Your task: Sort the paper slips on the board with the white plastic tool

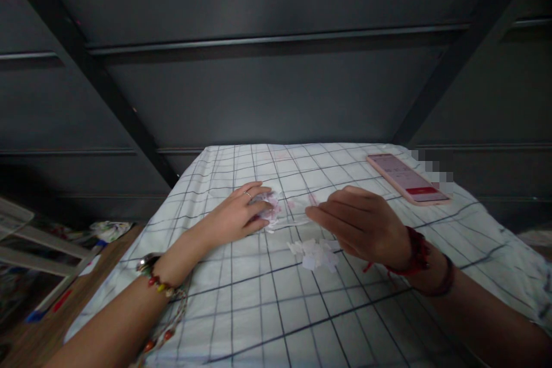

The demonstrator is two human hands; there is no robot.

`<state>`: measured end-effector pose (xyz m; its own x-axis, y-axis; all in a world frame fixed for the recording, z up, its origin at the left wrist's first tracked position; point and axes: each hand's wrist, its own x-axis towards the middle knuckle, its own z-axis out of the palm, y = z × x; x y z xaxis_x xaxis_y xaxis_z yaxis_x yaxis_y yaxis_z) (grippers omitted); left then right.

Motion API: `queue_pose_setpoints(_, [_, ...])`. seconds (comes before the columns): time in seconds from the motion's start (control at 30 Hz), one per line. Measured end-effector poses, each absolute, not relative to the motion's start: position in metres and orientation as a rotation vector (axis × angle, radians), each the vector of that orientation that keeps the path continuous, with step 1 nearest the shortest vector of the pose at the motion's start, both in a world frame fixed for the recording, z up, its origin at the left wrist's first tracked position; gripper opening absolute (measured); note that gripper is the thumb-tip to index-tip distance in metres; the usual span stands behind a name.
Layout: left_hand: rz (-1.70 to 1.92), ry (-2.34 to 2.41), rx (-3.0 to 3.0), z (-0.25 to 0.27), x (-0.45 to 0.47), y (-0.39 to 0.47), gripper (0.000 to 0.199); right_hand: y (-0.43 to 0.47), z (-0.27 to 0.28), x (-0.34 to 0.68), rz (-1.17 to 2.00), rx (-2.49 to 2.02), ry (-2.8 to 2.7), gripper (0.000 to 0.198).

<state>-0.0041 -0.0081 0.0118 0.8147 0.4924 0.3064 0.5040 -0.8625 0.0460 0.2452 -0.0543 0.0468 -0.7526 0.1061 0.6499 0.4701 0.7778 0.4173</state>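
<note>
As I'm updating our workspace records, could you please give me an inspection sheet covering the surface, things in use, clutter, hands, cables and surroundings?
Surface: white checked cloth, lightly creased.
Things in use: pinkish, see-through bundle at the left fingertips; pile of small pale pieces on the cloth, nearer the right hand; material of both unclear.
Clutter: phone in a pink case, screen lit, on the right.
Hands: left hand touches the bundle; the right hand has its fingers curled, and whether it holds anything cannot be told.
Cables: nothing seen.
Surroundings: dark panels behind; pale frame on the left.
</note>
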Motion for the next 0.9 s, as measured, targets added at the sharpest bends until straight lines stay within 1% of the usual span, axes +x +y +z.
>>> queue_pose_setpoints(0.2, [-0.487,-0.816,-2.977,0.0119,-0.0040,-0.0090,0.026,-0.0553,0.0498,0.2448,-0.774,-0.466,-2.350,0.019])
queue_pose_setpoints(0.4, [-0.478,-0.835,-2.948,0.0131,-0.0033,-0.0097,0.024,-0.0538,0.0482,0.2423,-0.792,-0.419,-2.334,0.019])
queue_pose_setpoints(0.9, [-0.489,-0.830,-2.936,0.0124,-0.0039,-0.0092,0.024,-0.0523,0.0461,0.2432,-0.823,-0.475,-2.329,0.020])
